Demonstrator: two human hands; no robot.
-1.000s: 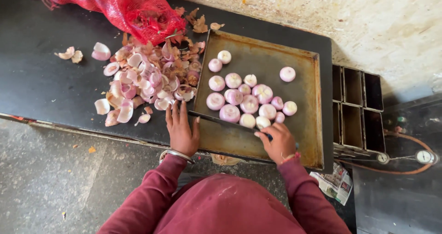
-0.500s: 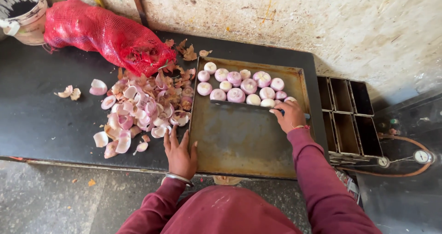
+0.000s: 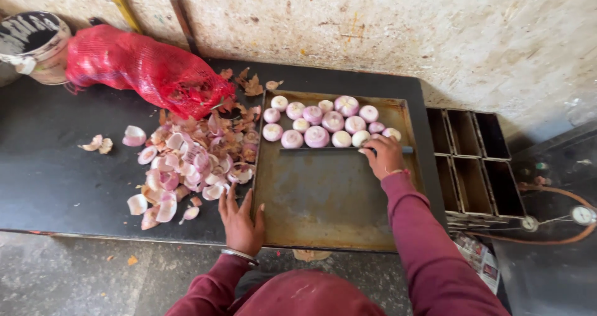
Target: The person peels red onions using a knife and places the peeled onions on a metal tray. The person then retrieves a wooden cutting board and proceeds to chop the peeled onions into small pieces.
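A rusty metal tray (image 3: 323, 198) lies on a black table (image 3: 56, 167). Several peeled, halved onions (image 3: 317, 126) are bunched at the tray's far end. My right hand (image 3: 385, 156) is shut on a long dark blade (image 3: 323, 149) that lies crosswise against the near side of the onions. My left hand (image 3: 239, 223) rests flat on the tray's near left edge with its fingers apart and nothing in it. Both sleeves are maroon.
A heap of pink onion skins (image 3: 186, 160) lies left of the tray. A red mesh sack (image 3: 137, 67) and a paint-stained bucket (image 3: 34, 45) sit at the far left. Dark metal compartment moulds (image 3: 472, 160) stand right of the tray, with a round gauge (image 3: 581, 215) beyond.
My right hand has pushed the blade from the tray's near side to its far end, sweeping the onions into a tight bunch there. My left hand has stayed at the tray's left edge.
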